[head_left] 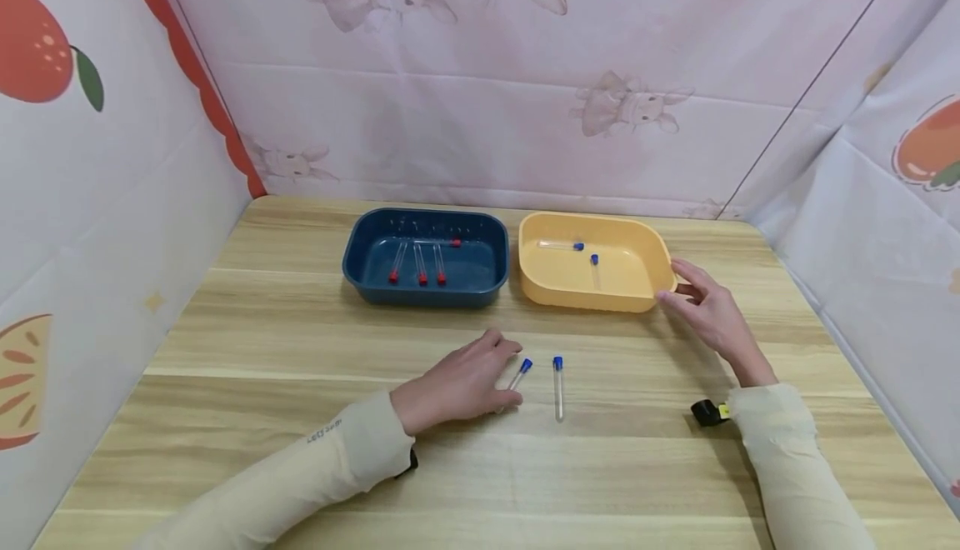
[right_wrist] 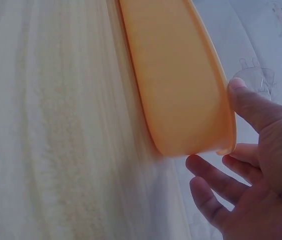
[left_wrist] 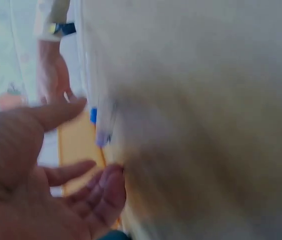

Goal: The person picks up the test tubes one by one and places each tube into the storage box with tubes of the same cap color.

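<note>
In the head view my left hand point(head_left: 461, 377) is low over the table, its thumb and fingers apart around a blue-capped test tube point(head_left: 519, 376). The left wrist view shows a gap between those fingers and the blurred tube. To its right lies a second blue-capped tube point(head_left: 558, 387). My right hand point(head_left: 708, 308) holds the right end of a yellow plastic bin point(head_left: 585, 298), thumb on the rim and fingers around the corner. Inside that bin are two blue-capped tubes. A navy bin point(head_left: 427, 295) beside it contains several red-capped tubes point(head_left: 422, 271).
Both bins stand side by side near the back of the wood-grain table point(head_left: 247, 350). Behind them hangs a pink rabbit-print cloth point(head_left: 450, 133), and printed white sheets enclose the left and right sides. A small black device point(head_left: 705, 413) sits by the right sleeve.
</note>
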The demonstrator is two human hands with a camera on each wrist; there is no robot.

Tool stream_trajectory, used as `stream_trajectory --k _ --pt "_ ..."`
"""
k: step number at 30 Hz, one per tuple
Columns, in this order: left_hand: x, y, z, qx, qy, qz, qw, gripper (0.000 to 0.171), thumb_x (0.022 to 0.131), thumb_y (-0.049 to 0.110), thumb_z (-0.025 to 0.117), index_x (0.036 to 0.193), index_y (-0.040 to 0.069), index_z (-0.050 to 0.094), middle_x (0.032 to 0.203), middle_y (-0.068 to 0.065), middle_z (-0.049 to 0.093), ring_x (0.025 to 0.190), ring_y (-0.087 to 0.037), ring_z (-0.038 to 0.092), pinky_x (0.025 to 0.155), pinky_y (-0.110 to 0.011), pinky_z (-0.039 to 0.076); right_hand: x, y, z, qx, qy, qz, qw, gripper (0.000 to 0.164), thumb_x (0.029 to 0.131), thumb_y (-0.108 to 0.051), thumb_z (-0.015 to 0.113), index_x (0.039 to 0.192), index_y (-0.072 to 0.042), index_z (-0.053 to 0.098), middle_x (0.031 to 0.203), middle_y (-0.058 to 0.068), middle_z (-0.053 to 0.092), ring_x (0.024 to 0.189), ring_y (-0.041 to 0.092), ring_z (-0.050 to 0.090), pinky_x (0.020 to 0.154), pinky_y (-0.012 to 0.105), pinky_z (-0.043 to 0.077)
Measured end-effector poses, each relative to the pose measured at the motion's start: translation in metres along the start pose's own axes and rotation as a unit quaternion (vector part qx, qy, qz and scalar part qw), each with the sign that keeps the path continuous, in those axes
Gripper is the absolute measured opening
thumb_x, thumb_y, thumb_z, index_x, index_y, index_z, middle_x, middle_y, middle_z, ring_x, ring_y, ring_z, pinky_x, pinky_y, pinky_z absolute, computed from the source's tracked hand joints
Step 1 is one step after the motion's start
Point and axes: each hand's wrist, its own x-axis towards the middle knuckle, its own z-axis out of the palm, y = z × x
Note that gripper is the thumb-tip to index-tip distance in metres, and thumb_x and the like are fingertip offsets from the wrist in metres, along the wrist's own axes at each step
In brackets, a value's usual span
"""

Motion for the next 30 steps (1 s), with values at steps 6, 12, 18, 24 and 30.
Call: stream_trajectory --k 6,12,18,24,30 --pt "0.013 -0.011 -0.010 0.019 -0.059 0.082 0.9947 0.086 0.085 0.046 0.085 0.156 0.016 0.046 0.138 0.000 0.046 0.115 -0.013 0.048 0.101 -0.029 0.049 0.001 -0.001 0.000 -0.005 0.004 0.004 1.000 0.063 0.100 -0.018 0.072 0.155 -0.001 0.045 0.161 0.023 0.037 0.102 -0.010 0.055 0.080 0.006 0.050" --pt "0.020 -0.020 -0.014 0.036 -0.085 0.116 0.9889 0.091 0.081 0.051 0.087 0.156 0.019 0.047 0.142 0.002 0.044 0.124 -0.013 0.042 0.106 -0.030 0.046 0.001 0.000 -0.001 -0.013 0.002 0.012 1.000 0.064 0.099 -0.016 0.073 0.155 0.000 0.045 0.161 0.024 0.037 0.105 -0.004 0.056 0.081 0.005 0.049" --pt "0.020 -0.024 -0.018 0.059 -0.106 0.131 0.9840 0.096 0.079 0.053 0.088 0.157 0.019 0.045 0.143 0.003 0.042 0.129 -0.013 0.038 0.113 -0.031 0.040 0.004 0.005 -0.002 -0.013 -0.001 0.006 1.000 0.064 0.099 -0.010 0.071 0.154 0.004 0.042 0.160 0.029 0.035 0.100 -0.013 0.053 0.079 0.004 0.048" --pt "0.019 -0.023 -0.019 0.073 -0.112 0.138 0.9814 0.097 0.079 0.053 0.088 0.158 0.021 0.044 0.143 0.003 0.042 0.131 -0.014 0.038 0.114 -0.032 0.040 0.003 0.007 -0.002 -0.020 -0.001 0.013 1.000 0.064 0.099 -0.010 0.071 0.155 0.004 0.042 0.160 0.028 0.034 0.102 -0.008 0.055 0.079 0.004 0.048" --pt "0.018 -0.022 -0.019 0.075 -0.108 0.140 0.9814 0.093 0.078 0.053 0.088 0.156 0.021 0.047 0.143 0.003 0.042 0.130 -0.015 0.038 0.113 -0.032 0.040 0.002 0.004 -0.003 -0.029 -0.004 0.022 0.999 0.067 0.100 -0.014 0.071 0.156 0.003 0.040 0.161 0.028 0.033 0.117 0.038 0.060 0.079 0.004 0.047"
